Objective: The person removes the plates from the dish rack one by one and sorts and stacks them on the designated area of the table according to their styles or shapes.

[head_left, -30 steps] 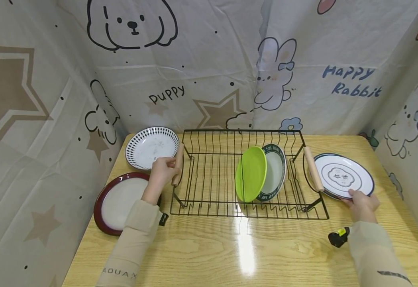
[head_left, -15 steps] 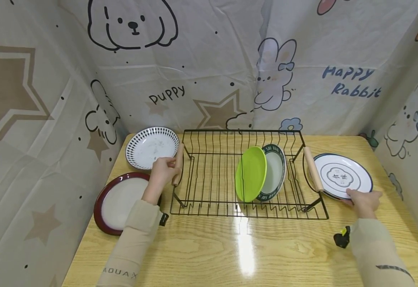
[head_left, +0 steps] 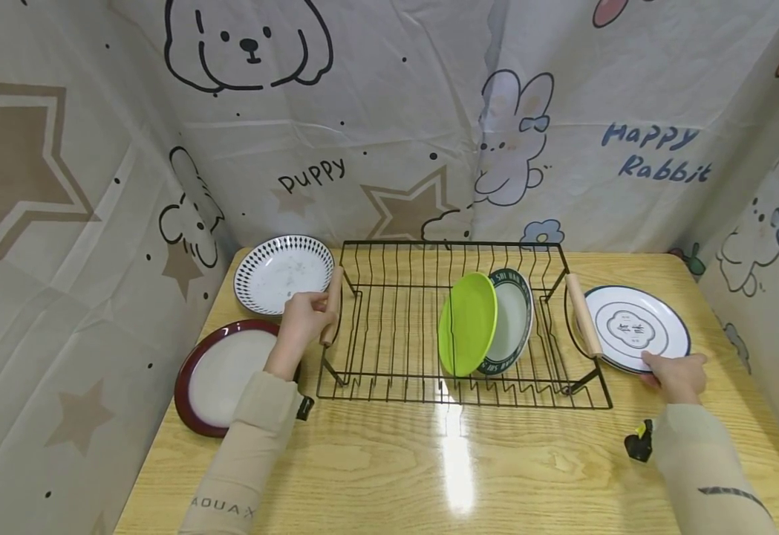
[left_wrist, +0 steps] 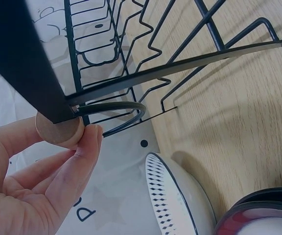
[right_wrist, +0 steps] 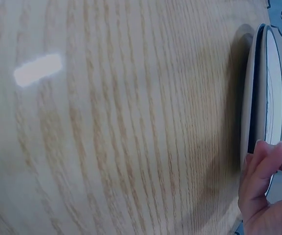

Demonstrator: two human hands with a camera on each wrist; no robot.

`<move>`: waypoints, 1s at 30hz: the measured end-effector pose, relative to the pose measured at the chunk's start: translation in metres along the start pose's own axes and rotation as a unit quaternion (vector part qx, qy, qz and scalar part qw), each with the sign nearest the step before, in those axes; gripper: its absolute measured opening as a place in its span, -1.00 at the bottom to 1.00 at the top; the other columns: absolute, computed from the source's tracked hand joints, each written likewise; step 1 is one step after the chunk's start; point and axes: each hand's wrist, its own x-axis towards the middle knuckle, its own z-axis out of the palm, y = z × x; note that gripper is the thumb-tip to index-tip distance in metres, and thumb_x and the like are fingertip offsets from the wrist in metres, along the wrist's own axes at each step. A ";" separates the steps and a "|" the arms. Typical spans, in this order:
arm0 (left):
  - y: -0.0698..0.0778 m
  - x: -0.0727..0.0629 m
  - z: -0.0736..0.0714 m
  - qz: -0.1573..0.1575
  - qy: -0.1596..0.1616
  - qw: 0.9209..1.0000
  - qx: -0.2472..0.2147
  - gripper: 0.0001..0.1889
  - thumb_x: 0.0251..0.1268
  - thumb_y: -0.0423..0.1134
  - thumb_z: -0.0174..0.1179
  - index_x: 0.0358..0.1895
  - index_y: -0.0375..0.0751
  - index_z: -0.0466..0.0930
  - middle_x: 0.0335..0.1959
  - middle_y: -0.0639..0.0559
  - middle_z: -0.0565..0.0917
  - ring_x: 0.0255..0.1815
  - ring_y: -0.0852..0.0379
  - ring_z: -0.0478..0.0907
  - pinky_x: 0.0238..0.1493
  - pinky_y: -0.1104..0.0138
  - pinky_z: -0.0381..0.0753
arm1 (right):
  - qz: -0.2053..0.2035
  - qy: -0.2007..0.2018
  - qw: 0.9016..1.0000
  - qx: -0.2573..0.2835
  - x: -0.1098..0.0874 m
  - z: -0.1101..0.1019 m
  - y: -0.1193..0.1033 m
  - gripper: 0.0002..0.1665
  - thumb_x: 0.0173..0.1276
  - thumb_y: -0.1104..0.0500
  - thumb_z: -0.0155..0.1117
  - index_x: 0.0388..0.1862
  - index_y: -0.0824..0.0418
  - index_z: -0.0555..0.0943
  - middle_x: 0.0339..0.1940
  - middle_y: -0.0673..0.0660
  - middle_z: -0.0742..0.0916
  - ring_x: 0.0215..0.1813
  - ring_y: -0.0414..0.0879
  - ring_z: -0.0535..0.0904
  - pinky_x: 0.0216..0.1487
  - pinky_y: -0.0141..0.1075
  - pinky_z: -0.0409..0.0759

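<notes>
My left hand (head_left: 304, 325) grips the left wooden handle (head_left: 333, 308) of a black wire dish rack (head_left: 452, 243), thumb and fingers around the bar in the left wrist view. On the right, my right hand (head_left: 678, 375) pinches the near right rim of a white plate (head_left: 630, 316) with a dark blue edge. The right wrist view shows this plate stacked over a second plate (right_wrist: 251, 93), the fingertips right at the gap between them. Standing tilted in the rack are a lime-green plate (head_left: 468, 327) and a white plate with a dark green lettered rim (head_left: 515, 319).
Left of the rack lie a white bowl with a black diamond pattern (head_left: 282, 275) and a maroon-rimmed plate (head_left: 191, 379). The right wooden handle (head_left: 584, 316) overlaps the white plate's left edge in the head view. A printed cloth (head_left: 389, 126) stands around the wooden table (head_left: 376, 461).
The white plate under my right hand has slid slightly left, and that hand has shifted with its wrist turning a little. My left hand stays on the handle.
</notes>
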 end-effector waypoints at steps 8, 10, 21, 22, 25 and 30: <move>0.001 0.000 0.000 0.004 0.000 1.000 -0.005 -0.58 0.08 -0.41 0.16 0.07 -0.47 0.48 -0.19 -0.33 0.62 -0.19 -0.12 0.57 -0.27 0.24 0.59 | -0.016 -0.004 0.993 -0.118 0.000 -0.001 0.001 0.07 0.29 -0.06 0.02 0.36 0.53 -0.35 0.24 0.63 0.14 0.06 0.24 0.33 0.17 -0.10 0.34; 0.001 0.000 0.001 0.005 0.000 1.000 -0.010 -0.58 0.08 -0.42 0.16 0.07 -0.48 0.48 -0.20 -0.33 0.62 -0.19 -0.12 0.57 -0.28 0.24 0.60 | -0.016 -0.007 0.991 -0.133 0.000 0.000 0.002 0.09 0.29 -0.09 0.00 0.35 0.55 -0.37 0.26 0.63 0.11 0.19 0.33 0.15 0.30 -0.01 0.16; 0.002 0.000 0.000 0.001 -0.001 1.000 -0.014 -0.59 0.10 -0.41 0.16 0.07 -0.47 0.48 -0.20 -0.32 0.62 -0.20 -0.12 0.57 -0.29 0.24 0.60 | -0.012 -0.017 0.991 -0.136 0.001 0.000 0.003 0.13 0.29 -0.12 -0.02 0.34 0.54 -0.44 0.26 0.63 0.11 0.16 0.32 0.19 0.31 -0.01 0.15; 0.002 0.000 0.000 0.001 -0.001 1.000 -0.015 -0.59 0.10 -0.41 0.16 0.07 -0.47 0.49 -0.20 -0.32 0.62 -0.20 -0.12 0.57 -0.29 0.24 0.60 | -0.013 -0.017 0.991 -0.135 0.001 0.000 0.003 0.13 0.29 -0.12 -0.02 0.34 0.54 -0.44 0.25 0.64 0.11 0.12 0.31 0.21 0.29 -0.01 0.17; 0.002 -0.001 0.000 0.001 -0.002 1.000 -0.016 -0.59 0.10 -0.41 0.15 0.08 -0.46 0.48 -0.19 -0.32 0.62 -0.19 -0.12 0.57 -0.29 0.24 0.60 | -0.017 -0.018 0.991 -0.132 0.001 0.000 0.003 0.12 0.29 -0.11 -0.01 0.34 0.55 -0.42 0.20 0.64 0.17 -0.12 0.17 0.40 0.19 -0.05 0.28; 0.002 -0.001 -0.001 0.004 -0.001 1.000 -0.014 -0.58 0.10 -0.41 0.14 0.08 -0.47 0.48 -0.18 -0.32 0.62 -0.17 -0.12 0.57 -0.26 0.23 0.60 | -0.023 -0.021 0.989 -0.144 0.002 -0.001 0.003 0.13 0.28 -0.11 -0.01 0.34 0.55 -0.43 0.14 0.64 0.21 -0.40 -0.02 0.43 -0.05 -0.15 0.39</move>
